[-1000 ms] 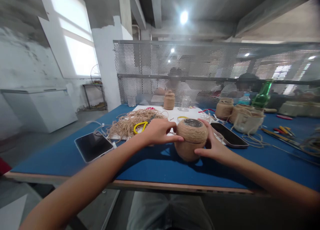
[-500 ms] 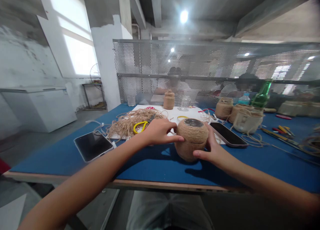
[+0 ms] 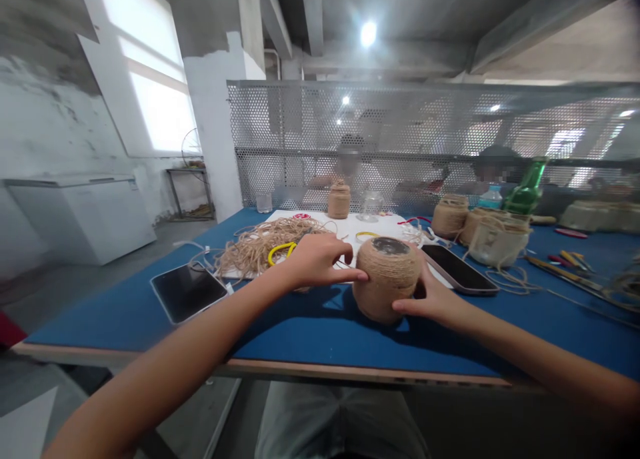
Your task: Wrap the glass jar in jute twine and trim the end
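Note:
A glass jar wrapped in jute twine [image 3: 383, 287] is tilted a little, just above or on the blue table; I cannot tell which. My right hand [image 3: 434, 298] grips its right side, thumb in front and fingers behind. My left hand [image 3: 324, 259] is closed at the jar's left side, its thumb tip against the wrapping and a strand of twine [image 3: 344, 264] by its curled fingers. Behind that hand lies a loose heap of twine [image 3: 255, 246] with yellow-handled scissors [image 3: 280, 251] on it.
A tablet-like device [image 3: 187, 291] lies left and a phone [image 3: 460, 270] right. Wrapped jars [image 3: 450, 216], a green bottle [image 3: 526, 191] and pens [image 3: 570, 259] stand or lie further right. A perforated metal screen [image 3: 300, 132] runs behind; people sit beyond it.
The jar has turned slightly in my right hand, and the view has shifted a little. My left hand keeps nearly the same place beside it.

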Available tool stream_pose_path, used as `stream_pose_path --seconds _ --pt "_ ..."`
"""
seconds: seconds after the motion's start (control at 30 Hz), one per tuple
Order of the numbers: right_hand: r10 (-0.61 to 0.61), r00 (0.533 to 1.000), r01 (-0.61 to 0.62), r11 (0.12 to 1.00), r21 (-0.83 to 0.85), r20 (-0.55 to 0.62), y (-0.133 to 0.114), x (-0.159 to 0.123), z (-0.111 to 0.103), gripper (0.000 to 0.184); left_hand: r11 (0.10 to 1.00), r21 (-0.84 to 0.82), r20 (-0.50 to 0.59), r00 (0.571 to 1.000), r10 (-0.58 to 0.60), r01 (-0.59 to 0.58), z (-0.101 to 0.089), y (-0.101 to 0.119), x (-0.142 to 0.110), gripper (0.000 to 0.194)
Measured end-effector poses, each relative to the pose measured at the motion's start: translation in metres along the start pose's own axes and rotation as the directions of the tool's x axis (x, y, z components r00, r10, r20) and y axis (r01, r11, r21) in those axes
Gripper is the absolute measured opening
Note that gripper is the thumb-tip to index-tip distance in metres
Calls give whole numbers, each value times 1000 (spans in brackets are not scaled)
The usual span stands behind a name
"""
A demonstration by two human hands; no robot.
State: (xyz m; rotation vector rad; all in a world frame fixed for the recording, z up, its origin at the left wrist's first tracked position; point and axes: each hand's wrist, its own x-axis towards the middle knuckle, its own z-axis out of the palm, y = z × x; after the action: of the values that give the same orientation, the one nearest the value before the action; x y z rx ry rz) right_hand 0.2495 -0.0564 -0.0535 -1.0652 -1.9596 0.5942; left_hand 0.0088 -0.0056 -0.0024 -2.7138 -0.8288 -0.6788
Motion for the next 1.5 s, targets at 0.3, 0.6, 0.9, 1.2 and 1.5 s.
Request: stream_pose_path --seconds 0.3,0.6,0.9,1.2,1.5 --pt "-1 995 -1 1000 23 97 1 -1 -9 113 999 -26 25 999 20 -20 3 0 -1 49" --pt "61 987 -64 998 -17 -149 -15 -8 16 103 999 -37 -14 999 36 -36 4 6 -1 51" --pt "39 999 -40 991 126 9 -13 -2 -1 98 991 -132 37 999 -13 17 6 -1 1 50" --pt "43 997 -50 992 118 63 -6 -2 -8 110 989 -146 36 999 7 -2 6 0 1 47" --pt "116 984 -120 992 -24 -133 -22 -13 15 110 993 -117 -11 1000 9 -10 7 5 -1 50"
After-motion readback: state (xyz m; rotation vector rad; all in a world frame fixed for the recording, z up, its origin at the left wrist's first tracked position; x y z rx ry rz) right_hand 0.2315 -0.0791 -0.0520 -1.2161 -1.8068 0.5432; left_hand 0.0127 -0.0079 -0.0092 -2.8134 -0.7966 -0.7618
